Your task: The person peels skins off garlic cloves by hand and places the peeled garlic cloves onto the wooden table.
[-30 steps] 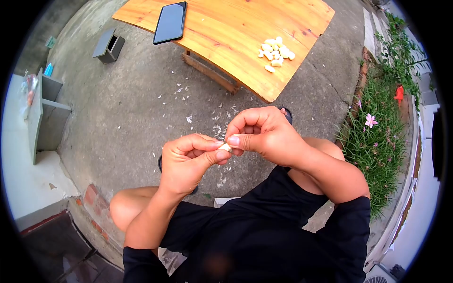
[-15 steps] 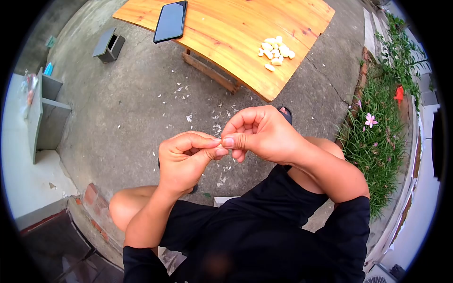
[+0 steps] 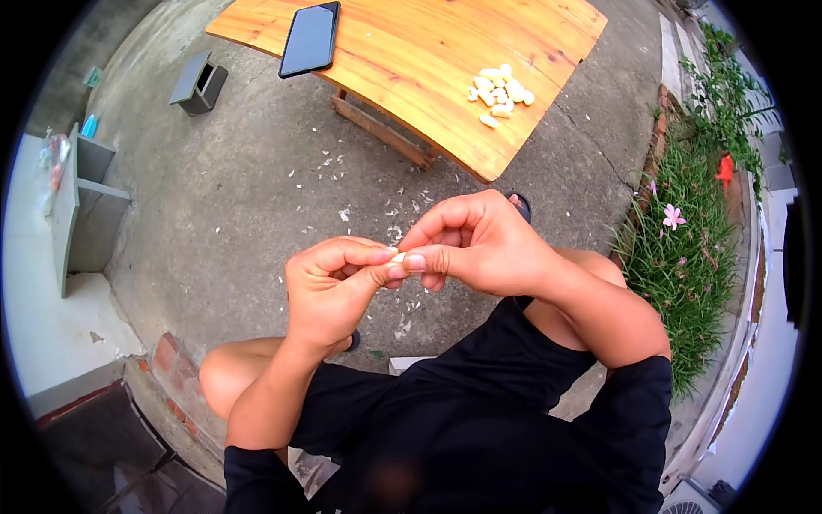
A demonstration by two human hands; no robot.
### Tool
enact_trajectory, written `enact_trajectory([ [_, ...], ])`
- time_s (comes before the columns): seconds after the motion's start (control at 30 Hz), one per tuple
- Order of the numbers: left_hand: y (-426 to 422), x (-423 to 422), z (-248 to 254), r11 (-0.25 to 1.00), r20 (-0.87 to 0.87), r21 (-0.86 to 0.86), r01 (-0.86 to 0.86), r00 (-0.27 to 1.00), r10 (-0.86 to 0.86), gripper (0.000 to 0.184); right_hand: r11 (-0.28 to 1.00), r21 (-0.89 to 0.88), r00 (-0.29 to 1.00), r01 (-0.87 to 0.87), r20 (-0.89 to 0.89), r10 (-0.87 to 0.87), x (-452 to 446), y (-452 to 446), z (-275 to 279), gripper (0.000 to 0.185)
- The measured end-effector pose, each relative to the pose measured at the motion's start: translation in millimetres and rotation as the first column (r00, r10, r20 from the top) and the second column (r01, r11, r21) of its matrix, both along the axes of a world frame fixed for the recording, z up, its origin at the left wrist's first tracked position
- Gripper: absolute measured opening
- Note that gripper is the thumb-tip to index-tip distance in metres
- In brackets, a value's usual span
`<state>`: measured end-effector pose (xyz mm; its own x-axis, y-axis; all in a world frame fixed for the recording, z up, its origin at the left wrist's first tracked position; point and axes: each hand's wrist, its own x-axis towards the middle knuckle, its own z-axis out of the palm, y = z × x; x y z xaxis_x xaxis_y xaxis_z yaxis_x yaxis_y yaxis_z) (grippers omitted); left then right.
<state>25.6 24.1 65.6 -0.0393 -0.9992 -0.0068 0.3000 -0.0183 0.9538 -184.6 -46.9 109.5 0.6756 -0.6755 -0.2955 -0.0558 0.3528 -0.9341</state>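
Between the fingertips of both hands a small pale garlic clove (image 3: 398, 257) shows, mostly covered by the fingers. My left hand (image 3: 325, 295) pinches one end with thumb and index finger. From the other side my right hand (image 3: 488, 244) pinches it too, its thumb nearly touching the left thumb and its other fingers curled. Both hands are over the concrete floor, in front of the wooden table (image 3: 411, 64). On that table's near right part lies a loose pile of peeled garlic cloves (image 3: 501, 92), apart from the hands.
A dark phone or tablet (image 3: 309, 40) lies at the table's left edge, slightly overhanging it. White papery scraps (image 3: 344, 214) are scattered on the floor. A grey box (image 3: 199, 83) stands to the left, and a grass bed (image 3: 685, 257) with pink flowers runs along the right.
My fingertips have shifted slightly, and more of the pale clove shows between them now. The pile and the phone stay where they were.
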Motion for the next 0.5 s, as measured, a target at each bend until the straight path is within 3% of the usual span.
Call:
enact_trajectory([
  [0.37, -0.9, -0.4, 6.7, 0.997, -0.054, 0.071, 0.019, 0.998, -0.016, 0.014, 0.999, -0.036, 1.000, 0.004, 0.002, -0.004, -0.6, 3.4, -0.1, 0.012],
  [0.5, 0.2, -4.1, 0.2, 0.999, 0.019, -0.039, 0.016, 1.000, -0.015, 0.014, 0.997, -0.071, 1.000, 0.022, -0.011, -0.023, -0.5, 5.1, -8.7, 0.013],
])
